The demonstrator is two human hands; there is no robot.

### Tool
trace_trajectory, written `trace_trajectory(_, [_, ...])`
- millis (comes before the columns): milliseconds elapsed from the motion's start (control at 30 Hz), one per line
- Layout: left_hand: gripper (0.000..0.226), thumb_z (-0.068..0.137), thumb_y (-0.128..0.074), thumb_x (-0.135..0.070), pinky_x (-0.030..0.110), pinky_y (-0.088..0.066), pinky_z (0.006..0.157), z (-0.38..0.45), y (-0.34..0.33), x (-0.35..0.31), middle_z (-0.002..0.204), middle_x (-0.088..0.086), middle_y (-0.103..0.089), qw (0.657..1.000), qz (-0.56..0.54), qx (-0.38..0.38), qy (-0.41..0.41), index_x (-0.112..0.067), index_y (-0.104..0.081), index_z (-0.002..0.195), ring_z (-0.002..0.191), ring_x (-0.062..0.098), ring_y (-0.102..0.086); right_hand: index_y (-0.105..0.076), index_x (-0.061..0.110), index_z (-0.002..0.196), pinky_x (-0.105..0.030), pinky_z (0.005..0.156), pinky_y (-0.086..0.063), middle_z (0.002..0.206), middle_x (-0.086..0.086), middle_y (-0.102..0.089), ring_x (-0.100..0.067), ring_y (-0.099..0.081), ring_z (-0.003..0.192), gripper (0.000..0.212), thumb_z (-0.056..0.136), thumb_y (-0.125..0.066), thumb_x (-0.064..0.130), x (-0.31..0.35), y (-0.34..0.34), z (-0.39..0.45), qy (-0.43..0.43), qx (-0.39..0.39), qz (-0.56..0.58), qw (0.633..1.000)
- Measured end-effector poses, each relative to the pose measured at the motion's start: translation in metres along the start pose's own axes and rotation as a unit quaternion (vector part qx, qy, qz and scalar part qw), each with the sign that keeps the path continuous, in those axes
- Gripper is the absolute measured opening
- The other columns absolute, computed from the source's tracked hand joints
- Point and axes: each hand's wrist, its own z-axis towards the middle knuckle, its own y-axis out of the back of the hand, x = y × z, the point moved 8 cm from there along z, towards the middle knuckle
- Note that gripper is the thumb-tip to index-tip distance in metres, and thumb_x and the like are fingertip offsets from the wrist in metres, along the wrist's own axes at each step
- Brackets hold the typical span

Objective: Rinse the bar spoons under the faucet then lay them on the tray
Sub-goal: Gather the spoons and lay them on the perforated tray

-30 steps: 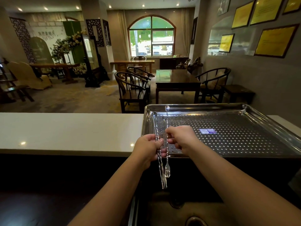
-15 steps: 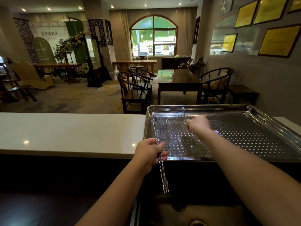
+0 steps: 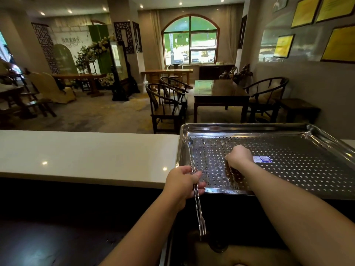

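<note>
Left hand: fingers and thumb wrapped round the middle of a long twisted-stem steel bar spoon. Its forked end hangs below my fist over the dark sink basin; its bowl end points up and away, over the near-left corner of the tray. No faucet in view, so I cannot confirm rinsing from here.

Right hand: reached out over the tray, knuckles up, fingers curled down onto a second twisted steel bar spoon that lies along the perforated floor, forked end toward me near the front rim. Whether I am pinching it or only touching it, I cannot tell; the fingertips are hidden under the hand.

Rectangular perforated stainless-steel tray: sits on the pale counter, front rim just beyond the sink. Just left of the right-hand spoon there is another thin stem-like line on the holes; could be a third spoon or a reflection, not resolved. Blue-and-white label just right of my right hand.

Judgement: laying step, one spoon going down, one waiting in the left hand.

Next move calls for: free the right hand, then carry the left-hand spoon onto the tray beside the one down, parallel, not crossing, set flat so it does not roll.

Beyond the counter: dark wooden chairs and table.
</note>
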Motion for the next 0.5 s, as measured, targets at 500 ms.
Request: trace_trajectory(500, [0.037,0.079,-0.074,-0.009,0.027,-0.052,0.048,0.0,-0.002,-0.013,0.076,0.011,-0.067,0.999,-0.02,-0.039,-0.001,0.002,-0.062,0.113,0.053,0.017,-0.063,-0.07,0.003,0.078,-0.016,0.036,-0.036,0.062,-0.004,-0.064,-0.008,-0.054,0.041,0.021,0.083,-0.068,0.023,0.031,0.007,-0.141,0.108,0.25,0.311,0.91])
